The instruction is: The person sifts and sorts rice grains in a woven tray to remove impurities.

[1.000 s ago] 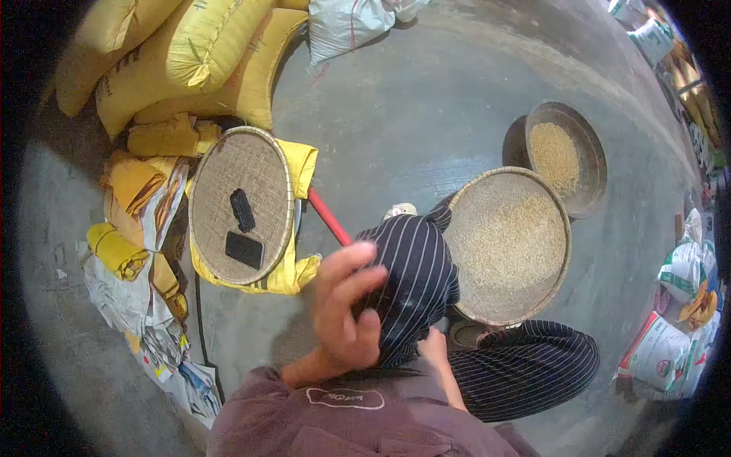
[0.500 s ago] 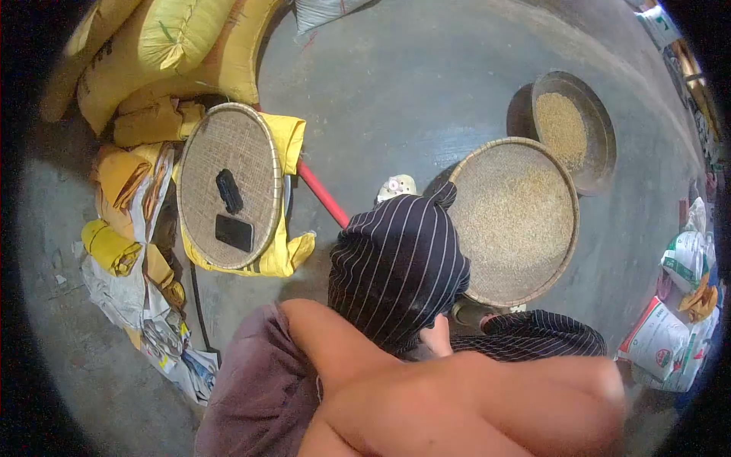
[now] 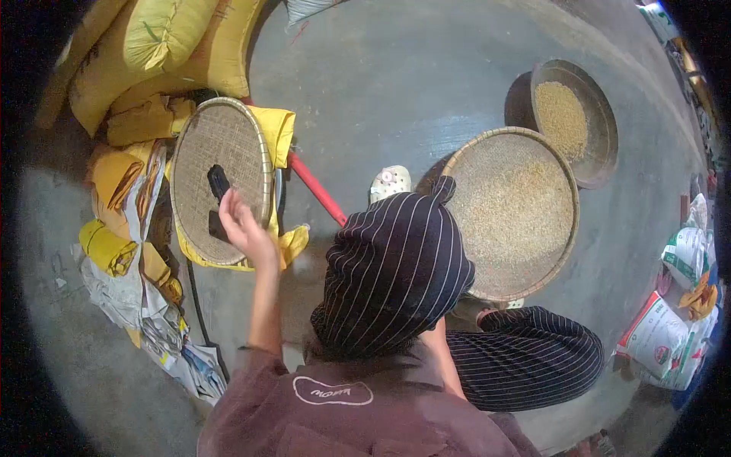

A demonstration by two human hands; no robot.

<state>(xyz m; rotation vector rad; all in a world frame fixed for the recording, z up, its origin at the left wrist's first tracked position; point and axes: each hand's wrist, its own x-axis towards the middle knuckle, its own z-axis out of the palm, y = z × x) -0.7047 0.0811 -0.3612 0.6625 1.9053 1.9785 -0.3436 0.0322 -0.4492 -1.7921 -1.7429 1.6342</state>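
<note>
At nine o'clock, the left hand (image 3: 245, 222), loosely open, hovered by the phone (image 3: 216, 225) and black object (image 3: 216, 180) on the tray (image 3: 199, 141). The right hand's (image 3: 434, 332) grip, behind the knee (image 3: 396, 266), couldn't be told.

From my distant seat I see bulging yellow sacks (image 3: 171, 34) filling the upper left, a rolled yellow bag (image 3: 108, 247) above crumpled white sacks (image 3: 118, 293) at left, and green-and-white bags (image 3: 659, 335) along the right edge.
</note>
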